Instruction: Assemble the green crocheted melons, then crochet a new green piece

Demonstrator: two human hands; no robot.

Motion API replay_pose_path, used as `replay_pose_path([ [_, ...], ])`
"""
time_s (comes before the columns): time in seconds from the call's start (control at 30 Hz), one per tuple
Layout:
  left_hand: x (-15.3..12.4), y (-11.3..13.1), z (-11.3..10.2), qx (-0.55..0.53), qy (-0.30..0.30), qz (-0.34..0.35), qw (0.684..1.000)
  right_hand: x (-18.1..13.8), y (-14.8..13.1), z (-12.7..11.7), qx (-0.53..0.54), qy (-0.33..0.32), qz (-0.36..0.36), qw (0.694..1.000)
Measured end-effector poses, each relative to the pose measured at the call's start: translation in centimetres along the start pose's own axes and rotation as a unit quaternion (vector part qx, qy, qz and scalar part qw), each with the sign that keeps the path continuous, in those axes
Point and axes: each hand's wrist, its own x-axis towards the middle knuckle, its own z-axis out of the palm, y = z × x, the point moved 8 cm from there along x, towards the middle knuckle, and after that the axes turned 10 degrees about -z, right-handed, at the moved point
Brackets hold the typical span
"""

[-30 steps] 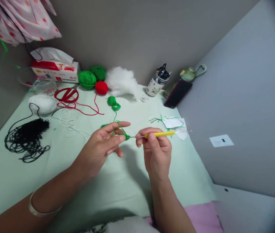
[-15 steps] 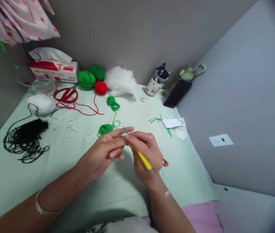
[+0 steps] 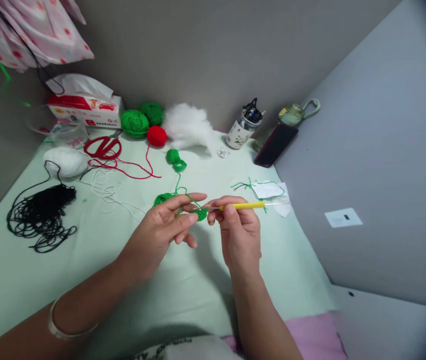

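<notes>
Between thumb and fingers, my left hand [image 3: 167, 225] pinches a small green crochet piece [image 3: 201, 215], with green yarn running over the raised index finger. My right hand [image 3: 241, 232] grips a crochet hook [image 3: 245, 205] by its yellow handle. The hook lies nearly level, and its metal tip reaches the top of the green piece. Behind my left fingers sits a coil of green yarn [image 3: 162, 199], partly hidden. A strand leads from there to a small green yarn bundle [image 3: 173, 156] farther back.
At the left lie tangled black yarn [image 3: 47, 210], a white yarn ball [image 3: 65, 161] and red scissors [image 3: 103, 148]. Along the back stand a tissue pack [image 3: 85, 111], green yarn balls [image 3: 134, 123], a red ball [image 3: 156, 136], white stuffing [image 3: 188, 127], a pen jar [image 3: 240, 131] and a phone [image 3: 276, 145].
The crochet hook has swung from slanting down toward me to nearly level, pointing left. My right hand has turned and shifted right, and the green piece now shows between the hands.
</notes>
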Motion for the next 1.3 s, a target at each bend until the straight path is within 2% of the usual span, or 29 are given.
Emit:
replay_pose_path([
  [0.17, -0.2, 0.4, -0.6, 0.028, 0.017, 0.015, 0.999, 0.2, -0.8, 0.3, -0.003, -0.016, -0.016, 1.000],
  [0.23, -0.3, 0.6, -0.8, 0.045, 0.033, 0.030, 0.998, 0.0, -1.6, 0.4, -0.065, -0.029, -0.050, 0.996],
  [0.3, -0.5, 0.8, -1.0, 0.064, 0.058, 0.053, 0.995, -0.5, -2.6, 0.8, -0.163, -0.054, -0.111, 0.979],
  [0.37, -0.8, 1.0, -1.2, 0.083, 0.089, 0.079, 0.989, -1.2, -3.6, 1.7, -0.263, -0.101, -0.198, 0.939],
  [0.43, -0.9, 1.0, -1.2, 0.084, 0.104, 0.096, 0.986, -2.2, -4.1, 2.7, -0.352, -0.135, -0.286, 0.881],
  [0.5, -0.6, 0.6, -0.9, 0.041, 0.076, 0.073, 0.994, -3.0, -4.3, 3.2, -0.423, -0.145, -0.346, 0.825],
  [0.53, -0.3, 0.2, -0.6, 0.008, 0.049, 0.041, 0.998, -3.1, -4.3, 3.3, -0.442, -0.142, -0.360, 0.809],
  [0.57, 0.0, -0.2, -0.4, -0.024, 0.023, 0.001, 0.999, -3.1, -4.4, 3.2, -0.444, -0.135, -0.364, 0.807],
  [0.6, 0.2, -0.6, -0.2, -0.053, 0.005, -0.035, 0.998, -2.9, -4.4, 3.0, -0.425, -0.124, -0.354, 0.824],
  [0.67, 0.3, -0.6, -0.3, -0.088, -0.005, -0.071, 0.994, -1.9, -4.2, 1.8, -0.334, -0.080, -0.291, 0.893],
  [0.73, 0.3, 0.1, -0.6, -0.096, 0.004, -0.054, 0.994, -0.8, -3.2, 0.6, -0.203, -0.032, -0.189, 0.960],
  [0.8, 0.1, 0.6, -0.5, -0.084, 0.000, -0.031, 0.996, -0.3, -2.1, 0.4, -0.099, -0.020, -0.116, 0.988],
  [0.87, -0.1, 0.6, 0.0, -0.059, -0.014, -0.021, 0.998, -0.2, -1.7, 1.0, -0.077, -0.041, -0.103, 0.991],
  [1.0, -0.2, 0.2, 0.2, -0.021, -0.002, 0.000, 1.000, -0.9, -2.4, 1.6, -0.177, -0.064, -0.165, 0.968],
  [1.1, -0.1, 0.0, -0.2, -0.039, 0.021, 0.006, 0.999, -1.7, -3.2, 2.2, -0.283, -0.089, -0.230, 0.927],
  [1.17, 0.2, -0.5, -0.2, -0.066, 0.007, -0.030, 0.997, -2.0, -3.8, 2.6, -0.331, -0.111, -0.272, 0.897],
  [1.2, 0.3, -0.7, -0.2, -0.080, -0.003, -0.052, 0.995, -1.9, -4.0, 2.4, -0.331, -0.107, -0.277, 0.896],
  [1.23, 0.4, -0.8, -0.2, -0.092, -0.011, -0.069, 0.993, -1.6, -4.0, 1.9, -0.311, -0.089, -0.264, 0.909],
  [1.3, 0.5, -0.5, -0.4, -0.109, -0.013, -0.075, 0.991, -0.7, -3.4, 0.3, -0.228, -0.030, -0.190, 0.955],
])
